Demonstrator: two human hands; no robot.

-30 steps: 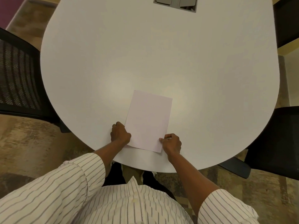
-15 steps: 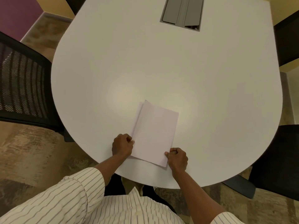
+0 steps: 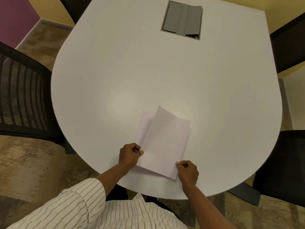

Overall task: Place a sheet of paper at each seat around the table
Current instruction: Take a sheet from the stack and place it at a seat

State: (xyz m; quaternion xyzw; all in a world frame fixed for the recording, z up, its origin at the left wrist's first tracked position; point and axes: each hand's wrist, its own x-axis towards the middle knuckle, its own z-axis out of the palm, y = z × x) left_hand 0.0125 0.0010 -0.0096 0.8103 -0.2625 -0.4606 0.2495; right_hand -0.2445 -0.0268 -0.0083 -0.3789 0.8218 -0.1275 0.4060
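A: Head view, the only one. Where do the papers lie against the hands?

B: Between them, near the table's (image 3: 115, 66) closest curved edge. The top sheet (image 3: 166, 142) has its near left edge pinched by the left hand (image 3: 129, 155), thumb on top and fingers curled. The right hand (image 3: 188, 171) grips its near right corner, fist curled, thumb tip pressed on the paper.

A: And underneath?

B: A lower sheet (image 3: 144, 128) lies flat on the table and shows as a strip along the left side and the near edge. The top sheet is skewed against it; its far edge bows and lifts a little off the surface.

A: Materials?

B: The paper is thin, matte, pale lilac-white. The table is smooth, white and rounded, with a soft glare patch. Set into its far part is a grey rectangular hatch (image 3: 182, 19) with two flaps, the right one slightly ajar. On the left stands a black mesh-backed chair (image 3: 21, 96); at the right, a dark chair (image 3: 283, 166). The floor is mottled brown carpet (image 3: 24, 167). The sleeve (image 3: 72, 202) is white with thin dark stripes.

A: Counts?

B: Two sheets that I can tell apart, two hands, one table, one hatch. Two chairs are plain to see; the dark shapes at the far corners are too cropped to name.
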